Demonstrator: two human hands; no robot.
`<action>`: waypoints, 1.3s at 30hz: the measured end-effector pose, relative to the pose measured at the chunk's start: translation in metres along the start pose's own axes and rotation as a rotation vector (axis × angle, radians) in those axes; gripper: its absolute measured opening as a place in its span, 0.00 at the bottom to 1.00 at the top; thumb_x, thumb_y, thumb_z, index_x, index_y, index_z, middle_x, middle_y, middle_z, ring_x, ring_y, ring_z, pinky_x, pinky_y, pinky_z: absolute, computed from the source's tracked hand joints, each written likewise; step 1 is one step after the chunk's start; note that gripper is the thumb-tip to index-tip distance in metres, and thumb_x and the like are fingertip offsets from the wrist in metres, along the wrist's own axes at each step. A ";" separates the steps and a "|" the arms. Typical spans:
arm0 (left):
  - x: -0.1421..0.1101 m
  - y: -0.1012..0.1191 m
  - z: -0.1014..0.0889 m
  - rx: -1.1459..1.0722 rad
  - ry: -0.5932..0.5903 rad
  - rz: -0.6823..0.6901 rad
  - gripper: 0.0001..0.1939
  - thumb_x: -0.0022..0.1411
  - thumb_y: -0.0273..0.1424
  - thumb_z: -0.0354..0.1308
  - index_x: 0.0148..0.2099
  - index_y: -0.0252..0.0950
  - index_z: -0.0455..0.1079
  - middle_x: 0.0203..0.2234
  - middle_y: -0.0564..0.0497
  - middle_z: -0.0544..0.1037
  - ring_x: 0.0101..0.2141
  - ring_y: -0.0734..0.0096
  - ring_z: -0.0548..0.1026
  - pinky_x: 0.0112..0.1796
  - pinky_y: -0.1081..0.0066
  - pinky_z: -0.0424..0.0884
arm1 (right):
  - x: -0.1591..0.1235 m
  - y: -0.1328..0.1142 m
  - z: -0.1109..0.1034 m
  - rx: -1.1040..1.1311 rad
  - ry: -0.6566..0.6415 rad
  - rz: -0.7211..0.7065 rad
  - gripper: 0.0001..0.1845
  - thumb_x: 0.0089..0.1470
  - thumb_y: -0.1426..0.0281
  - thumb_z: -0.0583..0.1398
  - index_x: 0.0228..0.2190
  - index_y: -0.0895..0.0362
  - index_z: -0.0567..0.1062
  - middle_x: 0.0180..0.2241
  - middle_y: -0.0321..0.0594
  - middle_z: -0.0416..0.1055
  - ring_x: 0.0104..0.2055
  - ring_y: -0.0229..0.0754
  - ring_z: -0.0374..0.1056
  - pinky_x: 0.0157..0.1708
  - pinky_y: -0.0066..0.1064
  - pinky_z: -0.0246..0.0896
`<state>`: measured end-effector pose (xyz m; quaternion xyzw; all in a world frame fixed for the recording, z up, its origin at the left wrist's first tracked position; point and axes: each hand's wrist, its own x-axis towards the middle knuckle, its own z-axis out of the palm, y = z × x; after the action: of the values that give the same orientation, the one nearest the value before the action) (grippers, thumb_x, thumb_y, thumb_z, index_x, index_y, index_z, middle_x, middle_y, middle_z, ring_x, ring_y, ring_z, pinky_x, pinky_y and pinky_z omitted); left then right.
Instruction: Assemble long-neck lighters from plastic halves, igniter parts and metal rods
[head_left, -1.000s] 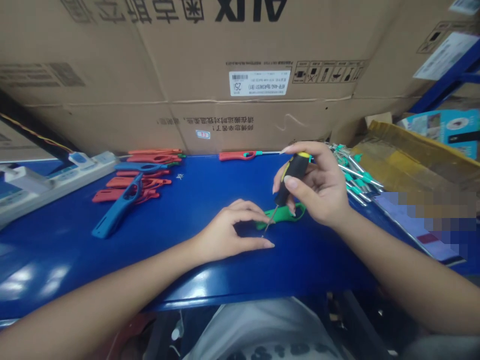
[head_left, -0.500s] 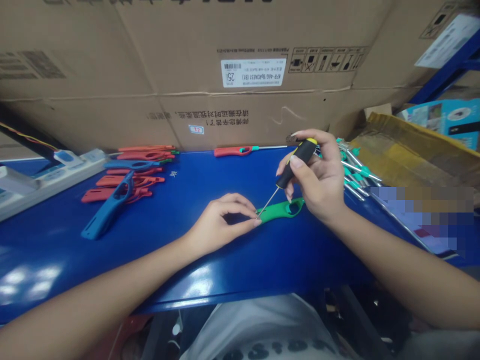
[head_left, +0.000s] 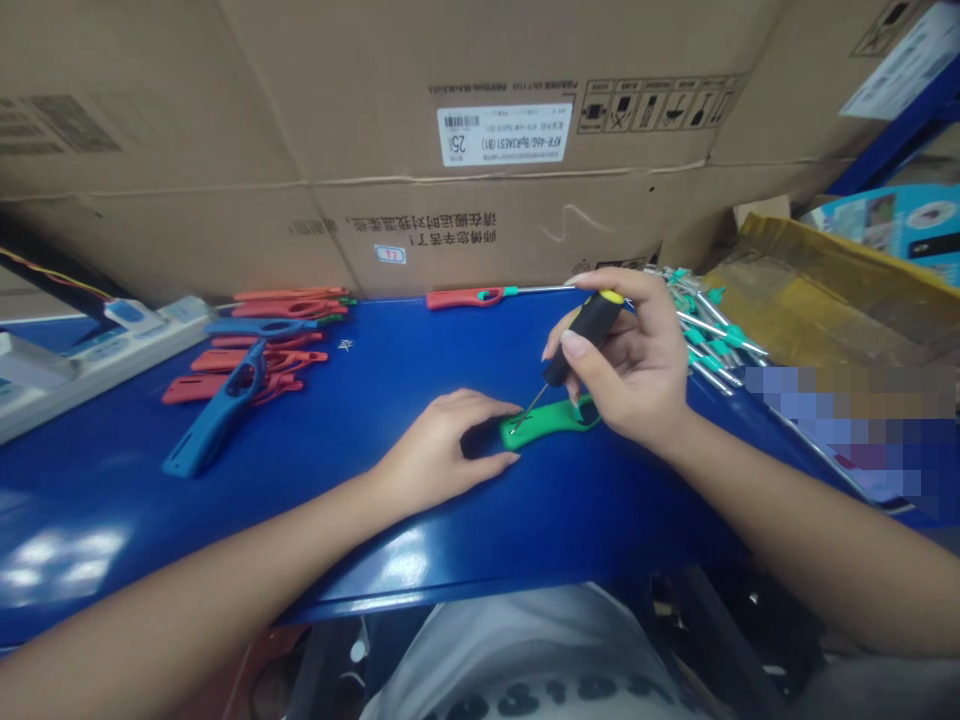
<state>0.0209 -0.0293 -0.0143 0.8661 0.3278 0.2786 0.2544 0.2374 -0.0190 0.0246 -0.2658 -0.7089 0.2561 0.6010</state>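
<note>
A green lighter handle [head_left: 551, 422] lies flat on the blue table, its rounded end to the left and its trigger opening partly behind my right hand [head_left: 637, 365]. That hand grips a black and yellow screwdriver [head_left: 583, 338], tilted with its thin shaft pointing down and left. The shaft's tip meets the handle near its left end; a screw there is too small to make out. My left hand [head_left: 442, 445] curves round that end, thumb along the near edge and forefinger along the far edge, steadying it.
Red and blue lighter handles [head_left: 255, 350] lie at the left beside a white power strip [head_left: 112, 350]. Tiny screws [head_left: 345, 345] sit nearby. A red lighter [head_left: 465, 298] lies at the back before a large cardboard box [head_left: 360, 120]. Metal lighter tubes [head_left: 712, 335] are piled right.
My left thumb and forefinger have parted from the screwdriver's tip and now sit either side of the handle's end. The screwdriver has shifted slightly left and down.
</note>
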 end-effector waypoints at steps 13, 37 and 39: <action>0.000 -0.006 0.004 0.049 -0.004 0.054 0.18 0.62 0.33 0.66 0.55 0.38 0.73 0.47 0.49 0.81 0.47 0.63 0.76 0.52 0.60 0.70 | -0.003 0.000 0.003 -0.019 -0.006 -0.004 0.18 0.59 0.70 0.63 0.51 0.50 0.69 0.32 0.35 0.74 0.30 0.36 0.74 0.23 0.24 0.73; -0.002 -0.007 0.005 0.058 -0.020 0.070 0.18 0.64 0.34 0.65 0.55 0.37 0.72 0.47 0.48 0.81 0.48 0.61 0.75 0.52 0.58 0.70 | -0.009 0.010 0.004 -0.132 -0.050 -0.226 0.22 0.59 0.71 0.63 0.54 0.52 0.68 0.39 0.39 0.74 0.34 0.39 0.75 0.27 0.29 0.74; -0.002 -0.007 0.005 0.056 -0.018 0.070 0.18 0.64 0.34 0.65 0.55 0.38 0.72 0.47 0.48 0.81 0.48 0.61 0.75 0.52 0.59 0.70 | -0.009 0.009 0.004 -0.120 -0.045 -0.223 0.21 0.58 0.71 0.63 0.53 0.53 0.68 0.38 0.39 0.74 0.33 0.39 0.75 0.26 0.29 0.74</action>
<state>0.0200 -0.0274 -0.0221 0.8864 0.3026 0.2704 0.2229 0.2352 -0.0190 0.0113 -0.2151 -0.7614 0.1506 0.5927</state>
